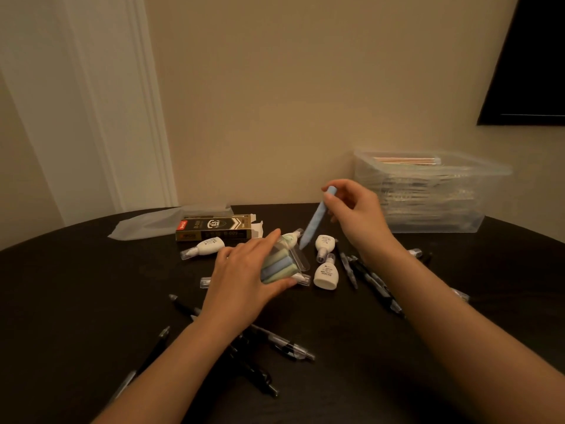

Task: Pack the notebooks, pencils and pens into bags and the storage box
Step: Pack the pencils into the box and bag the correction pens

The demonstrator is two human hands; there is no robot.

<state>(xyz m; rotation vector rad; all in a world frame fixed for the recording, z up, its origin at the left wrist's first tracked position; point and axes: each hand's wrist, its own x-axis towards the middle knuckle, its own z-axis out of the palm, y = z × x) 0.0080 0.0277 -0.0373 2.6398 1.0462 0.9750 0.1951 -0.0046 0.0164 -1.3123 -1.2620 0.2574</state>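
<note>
My left hand grips a small clear pouch holding several pastel blue and green pens, low over the dark table. My right hand pinches a light blue pen by its upper end. That pen points down toward the pouch's open flap. Several black pens lie scattered on the table below my arms and to the right. A clear storage box with notebooks stacked inside stands at the back right.
White correction-fluid bottles lie around the pouch. A black pen carton with an open flap lies behind, next to a frosted plastic bag. The wall runs close behind the table. A dark screen hangs at the upper right.
</note>
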